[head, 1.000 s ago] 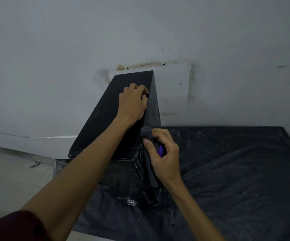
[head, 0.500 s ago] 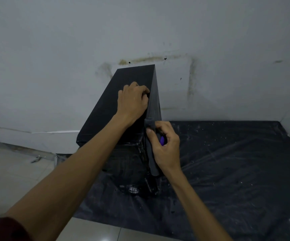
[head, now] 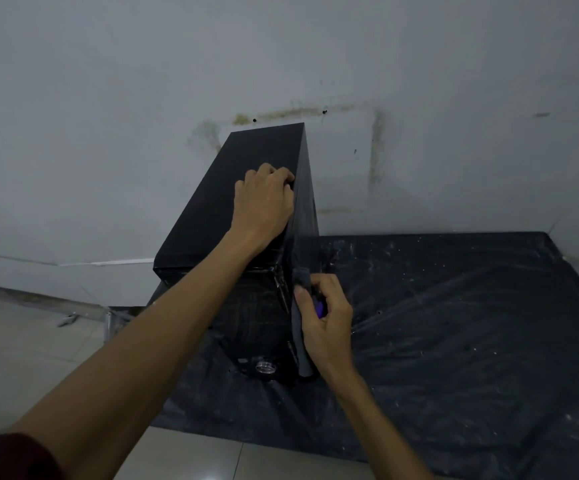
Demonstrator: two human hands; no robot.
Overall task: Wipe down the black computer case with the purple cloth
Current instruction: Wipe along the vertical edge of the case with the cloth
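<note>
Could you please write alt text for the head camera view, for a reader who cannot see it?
A person's right hand holds a cloth against the right side of an upright black computer case, while the left hand grips its top edge. The case stands on a speckled black plastic sheet by a stained wall.

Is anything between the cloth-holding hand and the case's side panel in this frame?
Nothing visible. The right hand holds the purple cloth against the right side of the black computer case. The left hand grips the case's top edge higher up, clear of the cloth.
</note>
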